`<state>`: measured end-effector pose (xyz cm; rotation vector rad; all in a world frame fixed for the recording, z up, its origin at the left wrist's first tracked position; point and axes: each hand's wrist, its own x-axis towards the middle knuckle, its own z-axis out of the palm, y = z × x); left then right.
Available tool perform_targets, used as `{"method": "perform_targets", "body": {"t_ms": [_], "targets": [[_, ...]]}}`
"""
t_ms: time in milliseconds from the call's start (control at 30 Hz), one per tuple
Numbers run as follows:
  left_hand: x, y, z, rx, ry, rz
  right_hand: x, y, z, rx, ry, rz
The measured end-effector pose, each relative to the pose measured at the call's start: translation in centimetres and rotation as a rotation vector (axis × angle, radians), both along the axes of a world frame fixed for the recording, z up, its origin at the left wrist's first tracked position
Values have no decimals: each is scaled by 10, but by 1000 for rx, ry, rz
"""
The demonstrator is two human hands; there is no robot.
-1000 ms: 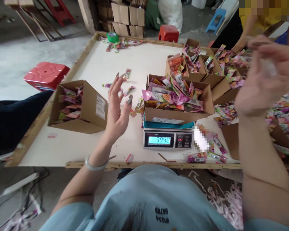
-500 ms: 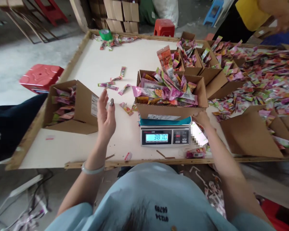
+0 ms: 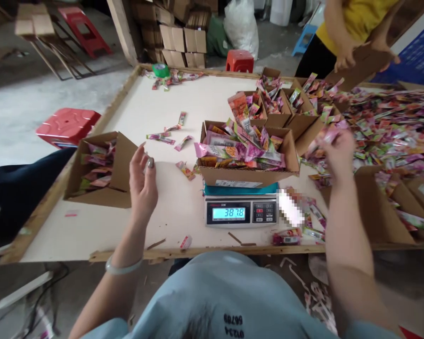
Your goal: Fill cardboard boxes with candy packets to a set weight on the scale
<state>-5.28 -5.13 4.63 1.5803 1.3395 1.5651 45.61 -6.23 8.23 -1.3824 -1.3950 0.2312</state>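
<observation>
A cardboard box [image 3: 249,178] full of long, shiny snack packets [image 3: 238,149] stands on the digital scale [image 3: 240,211], whose lit display reads about 387.8. To the left of it my left hand [image 3: 143,183] is raised, empty, its fingers apart, close to a second box [image 3: 122,176] with packets inside. My right hand [image 3: 342,151] is over the near edge of the large packet pile, right of the scale. Its fingers are closed on a blurred pink snack packet [image 3: 325,137]; whether there is more than one I cannot tell.
Several filled boxes [image 3: 305,120] stand behind the scale, and more boxes [image 3: 378,207] at right. A wide packet pile [image 3: 395,127] covers the table's right side. Loose packets [image 3: 183,143] and green tape [image 3: 160,70] lie left. A co-worker's hands [image 3: 348,54] hold cardboard across the table.
My right hand has moved from beside the scale out to the right, over the pile, and now has a packet. The scale reading has changed slightly. The co-worker's hands hold cardboard above the pile.
</observation>
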Motion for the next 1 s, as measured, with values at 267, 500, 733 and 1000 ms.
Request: {"method": "perform_targets", "body": {"t_ms": [267,500,733,1000], "targets": [[42,12,67,319,363,-226,-150,16,144,-182,-819,596],[86,21,127,313,1065,-628,-198,66,77,-715,-1075,818],[86,31,120,330,1058,-609,-174,49,124,-668,-952,820],[81,15,113,338,956,-488,-32,-13,77,-150,-143,60]]}}
